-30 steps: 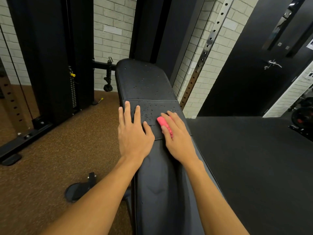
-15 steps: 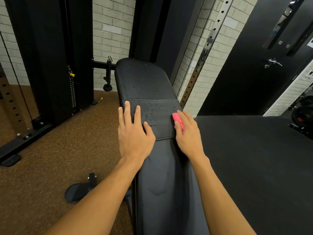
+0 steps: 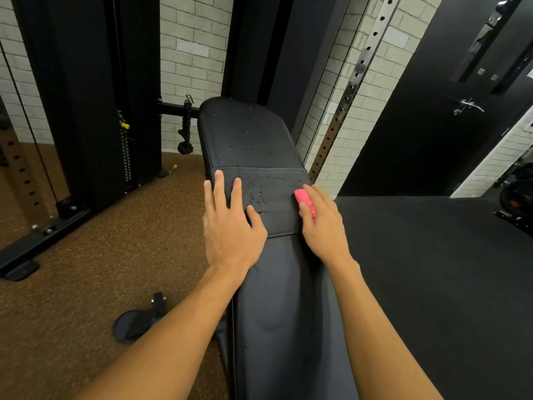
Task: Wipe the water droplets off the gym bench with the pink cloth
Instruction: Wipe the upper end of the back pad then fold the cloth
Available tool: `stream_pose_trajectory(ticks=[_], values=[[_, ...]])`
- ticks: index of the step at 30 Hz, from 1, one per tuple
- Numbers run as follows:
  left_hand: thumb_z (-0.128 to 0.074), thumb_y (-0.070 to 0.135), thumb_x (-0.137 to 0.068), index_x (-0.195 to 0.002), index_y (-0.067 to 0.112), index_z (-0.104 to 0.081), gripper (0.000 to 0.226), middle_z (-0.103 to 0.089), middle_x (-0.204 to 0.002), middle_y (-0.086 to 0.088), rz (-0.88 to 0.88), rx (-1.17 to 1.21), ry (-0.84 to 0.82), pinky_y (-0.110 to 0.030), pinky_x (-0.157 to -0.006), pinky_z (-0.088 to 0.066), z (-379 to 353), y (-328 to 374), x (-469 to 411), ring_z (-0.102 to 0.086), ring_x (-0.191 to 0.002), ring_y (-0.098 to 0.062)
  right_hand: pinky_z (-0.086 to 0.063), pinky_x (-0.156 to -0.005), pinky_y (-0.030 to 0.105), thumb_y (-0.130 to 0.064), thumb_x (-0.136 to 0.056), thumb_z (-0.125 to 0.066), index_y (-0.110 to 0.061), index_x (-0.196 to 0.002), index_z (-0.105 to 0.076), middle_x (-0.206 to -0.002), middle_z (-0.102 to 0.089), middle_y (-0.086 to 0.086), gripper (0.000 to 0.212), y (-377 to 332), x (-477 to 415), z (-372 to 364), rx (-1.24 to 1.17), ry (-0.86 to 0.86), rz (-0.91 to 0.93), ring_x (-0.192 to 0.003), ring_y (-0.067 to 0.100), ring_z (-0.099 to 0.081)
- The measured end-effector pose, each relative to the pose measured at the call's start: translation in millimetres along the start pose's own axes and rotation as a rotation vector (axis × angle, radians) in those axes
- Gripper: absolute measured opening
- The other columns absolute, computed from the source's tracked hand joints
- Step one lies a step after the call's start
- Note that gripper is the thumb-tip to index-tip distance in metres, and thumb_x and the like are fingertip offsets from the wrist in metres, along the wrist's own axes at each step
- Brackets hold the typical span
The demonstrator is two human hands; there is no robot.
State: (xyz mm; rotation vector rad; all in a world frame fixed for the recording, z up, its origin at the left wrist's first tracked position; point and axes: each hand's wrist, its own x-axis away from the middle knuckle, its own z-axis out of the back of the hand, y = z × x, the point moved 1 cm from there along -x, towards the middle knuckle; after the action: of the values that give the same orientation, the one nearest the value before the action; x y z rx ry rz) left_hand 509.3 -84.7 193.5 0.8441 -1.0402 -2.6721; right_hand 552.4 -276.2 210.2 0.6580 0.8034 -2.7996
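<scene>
Now: pink cloth at the 3 o'clock edge of the gym bench

Right now the black gym bench (image 3: pixel 251 140) runs from 6 o'clock up to 12 o'clock through the middle of the head view. Its far pad and the stitched band below it carry many water droplets (image 3: pixel 255 192), thickest on the band. The left hand (image 3: pixel 230 229) lies flat on the 9 o'clock side of the band, with fingers straight and a little spread. It is released and holds nothing. The right hand (image 3: pixel 324 226) is at the 3 o'clock edge of the same band and grasps the pink cloth (image 3: pixel 301 196), which is bunched small under the curled fingers. Only the pink end shows, at 11 o'clock from the knuckles, low against the bench surface. The droplets lie between the two hands and beyond them toward 12 o'clock. At 9 o'clock from the bench is brown floor (image 3: pixel 86 269) with a black weight stack (image 3: pixel 125 157). A rope handle (image 3: pixel 184 137) hangs before the white brick wall (image 3: pixel 193 53). At 3 o'clock lies a black mat (image 3: pixel 432 284)
</scene>
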Motion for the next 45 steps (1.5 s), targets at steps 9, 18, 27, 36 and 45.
stream_pose_trajectory(ticks=[9, 18, 27, 36, 45], values=[[-0.048, 0.029, -0.106, -0.166, 0.020, -0.034, 0.062, -0.005, -0.179, -0.001, -0.002, 0.027, 0.003, -0.051, -0.127, -0.029, -1.0, -2.3, 0.6, 0.001, -0.166, -0.026, -0.010, -0.128, 0.021, -0.035, -0.116, -0.042, -0.029, -0.163, -0.043, -0.172, -0.035, -0.004, 0.048, -38.0, 22.8, -18.2, 0.001, -0.089, 0.245, -0.163, 0.017, -0.018], [-0.049, 0.028, -0.105, -0.165, 0.018, -0.035, 0.062, -0.007, -0.179, -0.002, -0.005, 0.033, 0.015, -0.053, -0.126, -0.031, -1.3, -3.1, 0.4, -0.001, -0.166, -0.027, -0.019, -0.132, 0.039, -0.034, -0.116, -0.041, -0.023, -0.164, -0.042, -0.173, -0.033, 0.002, 0.049, -47.3, 12.8, -28.0, -0.030, 0.008, 0.088, -0.164, 0.024, -0.017], [-0.047, 0.030, -0.106, -0.165, 0.019, -0.034, 0.062, -0.004, -0.179, -0.001, -0.007, 0.027, -0.003, -0.054, -0.126, -0.033, -1.4, -2.8, -0.7, 0.001, -0.166, -0.027, -0.022, -0.133, 0.043, -0.033, -0.116, -0.042, -0.022, -0.163, -0.043, -0.173, -0.033, 0.003, 0.049, -27.8, 7.4, -22.3, -0.025, 0.031, -0.011, -0.164, 0.024, -0.019], [-0.043, 0.035, -0.106, -0.168, 0.022, -0.026, 0.066, 0.005, -0.179, -0.001, -0.001, -0.043, -0.040, -0.055, -0.126, -0.033, 0.4, 0.1, -0.9, 0.005, -0.165, -0.029, -0.018, -0.127, 0.025, -0.039, -0.115, -0.044, -0.030, -0.163, -0.042, -0.172, -0.035, -0.007, 0.049, -20.8, 46.6, -15.3, -0.005, -0.013, 0.165, -0.163, 0.013, -0.020], [-0.041, 0.035, -0.106, -0.168, 0.019, -0.025, 0.066, 0.000, -0.179, -0.010, 0.006, -0.158, -0.050, -0.056, -0.119, -0.040, 2.3, 8.3, 0.3, -0.004, -0.164, -0.039, -0.035, -0.110, 0.033, -0.040, -0.115, -0.036, -0.025, -0.150, -0.060, -0.147, -0.064, 0.001, 0.045, 25.7, 6.6, 18.6, -0.212, -0.050, -0.361, -0.141, 0.027, -0.053]])
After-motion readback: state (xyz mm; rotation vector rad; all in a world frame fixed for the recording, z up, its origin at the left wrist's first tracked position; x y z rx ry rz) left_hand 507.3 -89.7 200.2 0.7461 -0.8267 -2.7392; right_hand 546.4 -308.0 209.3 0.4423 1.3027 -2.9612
